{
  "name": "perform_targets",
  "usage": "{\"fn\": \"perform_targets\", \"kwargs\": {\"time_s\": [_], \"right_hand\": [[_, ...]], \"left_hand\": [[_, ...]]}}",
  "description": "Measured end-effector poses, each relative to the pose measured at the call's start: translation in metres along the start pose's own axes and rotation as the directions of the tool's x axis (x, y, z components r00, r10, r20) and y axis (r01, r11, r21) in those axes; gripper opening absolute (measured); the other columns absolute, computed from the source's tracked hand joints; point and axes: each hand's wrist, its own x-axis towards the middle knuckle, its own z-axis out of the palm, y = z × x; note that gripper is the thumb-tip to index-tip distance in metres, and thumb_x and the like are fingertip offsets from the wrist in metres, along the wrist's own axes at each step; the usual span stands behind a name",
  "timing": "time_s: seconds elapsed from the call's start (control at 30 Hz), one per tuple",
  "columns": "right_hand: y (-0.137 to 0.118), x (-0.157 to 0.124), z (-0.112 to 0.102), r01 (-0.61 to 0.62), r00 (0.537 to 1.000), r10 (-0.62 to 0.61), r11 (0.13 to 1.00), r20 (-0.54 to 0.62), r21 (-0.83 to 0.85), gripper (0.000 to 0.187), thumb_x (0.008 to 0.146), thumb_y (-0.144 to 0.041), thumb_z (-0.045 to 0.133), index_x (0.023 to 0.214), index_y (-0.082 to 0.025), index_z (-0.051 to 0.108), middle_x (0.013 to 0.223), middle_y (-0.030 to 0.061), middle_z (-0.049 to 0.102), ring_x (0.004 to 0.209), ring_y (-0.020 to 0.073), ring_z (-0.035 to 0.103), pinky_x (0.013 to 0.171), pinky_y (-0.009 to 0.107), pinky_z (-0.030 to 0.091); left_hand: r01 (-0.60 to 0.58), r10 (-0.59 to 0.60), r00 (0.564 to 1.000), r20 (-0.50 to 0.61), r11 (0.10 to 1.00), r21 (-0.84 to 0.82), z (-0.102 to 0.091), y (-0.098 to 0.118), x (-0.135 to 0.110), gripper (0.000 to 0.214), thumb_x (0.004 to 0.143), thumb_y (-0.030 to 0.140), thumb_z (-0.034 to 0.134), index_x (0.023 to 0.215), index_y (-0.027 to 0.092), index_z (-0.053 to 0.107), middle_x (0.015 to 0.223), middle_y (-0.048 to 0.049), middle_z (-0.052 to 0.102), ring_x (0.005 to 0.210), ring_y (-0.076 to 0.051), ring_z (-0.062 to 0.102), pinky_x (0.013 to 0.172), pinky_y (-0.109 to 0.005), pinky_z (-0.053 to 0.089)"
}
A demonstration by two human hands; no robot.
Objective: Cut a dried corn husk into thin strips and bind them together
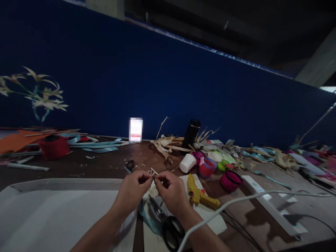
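My left hand (133, 190) and my right hand (173, 191) meet fingertip to fingertip above the middle of the table, both closed in a pinch. A thin pale strip (154, 171) sticks up from the fingertips of my right hand. Whatever lies between my left fingertips is too small and covered to name. Below the hands, black-handled scissors (166, 219) rest on papers and a light blue piece. Right of my right hand lies a yellow glue gun (196, 196) on a paper sheet (216, 222).
A white tray (65, 183) fills the left front. A white cable (225, 207) arches over my right forearm toward a power strip (273, 204). Behind are dried husks (166, 142), a white cup (187, 163), a dark bottle (192, 133), and a red pot (54, 148).
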Motion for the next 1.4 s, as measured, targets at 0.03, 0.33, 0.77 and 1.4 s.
{"fn": "perform_targets", "kwargs": {"time_s": [0.03, 0.33, 0.77, 1.4], "right_hand": [[-0.001, 0.0, 0.0, 0.016, 1.0, -0.016, 1.0, -0.008, -0.021, 0.013, 0.077, -0.026, 0.055, 0.08, -0.018, 0.064, 0.071, 0.0007, 0.064, 0.06, 0.0113, 0.055, 0.054, 0.019, 0.042], [-0.004, 0.001, -0.002, 0.023, 1.0, -0.023, 1.0, -0.009, -0.016, 0.014, 0.077, -0.025, 0.054, 0.082, -0.016, 0.064, 0.074, 0.0023, 0.065, 0.061, 0.0117, 0.056, 0.058, 0.021, 0.043], [-0.002, 0.001, 0.001, -0.045, 0.999, 0.044, 0.993, 0.016, 0.112, 0.017, 0.078, -0.03, 0.055, 0.082, -0.015, 0.061, 0.069, 0.0008, 0.062, 0.056, 0.0102, 0.051, 0.052, 0.019, 0.04], [0.001, 0.001, 0.0, -0.069, 0.998, 0.069, 0.995, 0.005, 0.075, 0.016, 0.078, -0.029, 0.055, 0.079, -0.017, 0.064, 0.066, 0.0001, 0.062, 0.054, 0.0104, 0.053, 0.051, 0.019, 0.042]], "left_hand": [[-0.003, 0.004, 1.0, -0.008, 1.0, 0.008, 0.0, 0.001, -0.001, 0.019, 0.07, 0.033, 0.055, 0.072, 0.018, 0.067, 0.07, -0.0002, 0.068, 0.068, -0.016, 0.059, 0.063, -0.023, 0.041], [0.038, -0.032, 0.998, 0.046, 0.99, -0.137, 0.004, -0.013, 0.002, 0.028, 0.071, 0.039, 0.056, 0.083, 0.017, 0.068, 0.074, -0.0018, 0.068, 0.064, -0.016, 0.058, 0.056, -0.023, 0.042], [0.037, -0.028, 0.997, 0.068, 0.989, -0.141, 0.001, -0.008, 0.002, 0.028, 0.072, 0.041, 0.055, 0.082, 0.018, 0.066, 0.069, -0.0003, 0.065, 0.061, -0.015, 0.055, 0.056, -0.023, 0.041], [-0.198, 0.211, 0.975, -0.074, 0.968, 0.156, 0.007, -0.004, -0.006, 0.017, 0.076, 0.03, 0.05, 0.074, 0.021, 0.064, 0.075, -0.001, 0.063, 0.071, -0.016, 0.056, 0.067, -0.026, 0.04]]}}
